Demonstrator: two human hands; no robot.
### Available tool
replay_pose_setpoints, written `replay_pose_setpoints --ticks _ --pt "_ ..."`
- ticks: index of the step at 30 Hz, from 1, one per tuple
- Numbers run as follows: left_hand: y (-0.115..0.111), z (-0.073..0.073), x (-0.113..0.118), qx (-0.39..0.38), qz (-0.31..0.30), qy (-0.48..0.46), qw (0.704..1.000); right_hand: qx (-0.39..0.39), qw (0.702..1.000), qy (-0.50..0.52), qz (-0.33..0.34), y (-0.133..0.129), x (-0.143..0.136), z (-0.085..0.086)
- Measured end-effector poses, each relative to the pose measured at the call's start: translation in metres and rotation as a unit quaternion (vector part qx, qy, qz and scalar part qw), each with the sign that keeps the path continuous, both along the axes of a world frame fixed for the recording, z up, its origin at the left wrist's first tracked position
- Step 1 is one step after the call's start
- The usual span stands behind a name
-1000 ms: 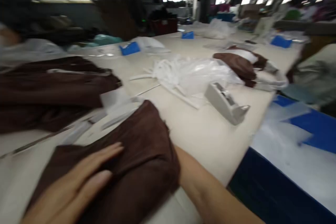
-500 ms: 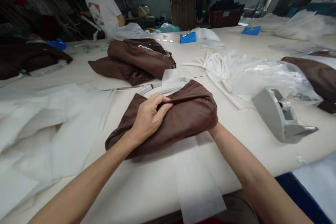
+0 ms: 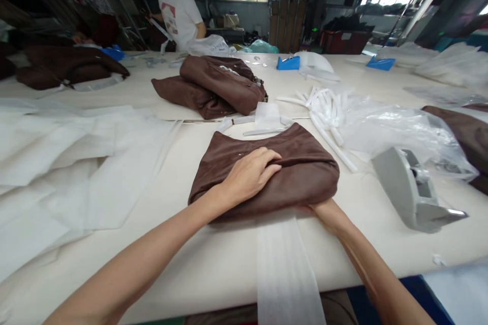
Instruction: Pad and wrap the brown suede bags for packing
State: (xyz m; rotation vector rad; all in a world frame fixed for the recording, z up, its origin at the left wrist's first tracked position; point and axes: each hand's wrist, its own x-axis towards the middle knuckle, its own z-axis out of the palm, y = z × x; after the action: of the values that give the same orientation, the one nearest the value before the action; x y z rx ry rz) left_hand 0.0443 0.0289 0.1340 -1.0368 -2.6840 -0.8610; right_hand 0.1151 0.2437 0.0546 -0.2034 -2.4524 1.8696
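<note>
A brown soft bag [image 3: 297, 183] lies in front of me on the pale table [image 3: 213, 269]. My left hand [image 3: 253, 171] rests on top of it, fingers lying on the leather near a fold. My right hand [image 3: 320, 209] reaches under the bag's near right side, and its fingers are hidden there. From beneath the bag a strip of thin white sheet [image 3: 284, 269] hangs over the table's front edge. Behind the bag, its wrapped handle [image 3: 226, 125] and a white piece [image 3: 267, 116] lie on the table.
More brown bags [image 3: 217, 86] lie behind. White sheets [image 3: 107, 162] spread at left. A grey tape dispenser [image 3: 412, 188], white tubes [image 3: 326, 106] and clear plastic [image 3: 400, 124] are at right. A person in a white shirt [image 3: 181, 15] stands across the table.
My left hand has loosened its pinch on the fold and now lies flatter on the bag. The bag has settled flatter, and the view has shifted left.
</note>
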Motion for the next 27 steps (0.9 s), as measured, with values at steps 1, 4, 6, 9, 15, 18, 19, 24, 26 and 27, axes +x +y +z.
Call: replay_pose_setpoints --ticks 1,4,6,9,15,18,19,24,26,27 --pt "-0.016 0.000 0.009 0.013 0.025 0.018 0.999 -0.028 0.999 -0.030 0.000 0.015 0.008 -0.002" --pt "-0.069 -0.014 0.040 0.085 0.160 0.070 0.981 -0.131 0.980 -0.130 -0.076 0.065 0.026 -0.008" --pt "-0.094 -0.037 0.062 0.159 0.299 0.042 0.940 -0.142 0.973 -0.101 -0.153 0.087 0.030 -0.008" --pt "-0.096 -0.072 0.082 0.266 0.390 -0.075 0.878 -0.108 0.985 -0.037 -0.129 0.087 0.024 0.001" --pt "-0.069 -0.070 0.053 0.333 0.333 -0.034 0.882 0.038 0.997 0.013 -0.059 0.051 0.016 0.001" --pt "-0.082 -0.062 0.037 0.277 0.305 -0.046 0.910 0.056 0.996 -0.008 -0.076 0.060 0.027 -0.007" --pt "-0.087 -0.061 0.038 0.247 0.306 -0.044 0.918 0.095 0.992 0.004 -0.086 0.064 0.031 -0.006" --pt "-0.091 -0.047 0.062 0.053 0.160 0.091 0.981 0.384 0.904 0.177 0.058 0.063 0.033 0.028" --pt "-0.082 -0.037 0.067 -0.037 0.050 0.110 0.992 0.453 0.855 0.202 0.154 0.053 0.024 0.041" --pt "-0.077 -0.033 0.067 -0.075 0.014 0.110 0.991 0.476 0.835 0.208 0.183 0.048 0.019 0.046"
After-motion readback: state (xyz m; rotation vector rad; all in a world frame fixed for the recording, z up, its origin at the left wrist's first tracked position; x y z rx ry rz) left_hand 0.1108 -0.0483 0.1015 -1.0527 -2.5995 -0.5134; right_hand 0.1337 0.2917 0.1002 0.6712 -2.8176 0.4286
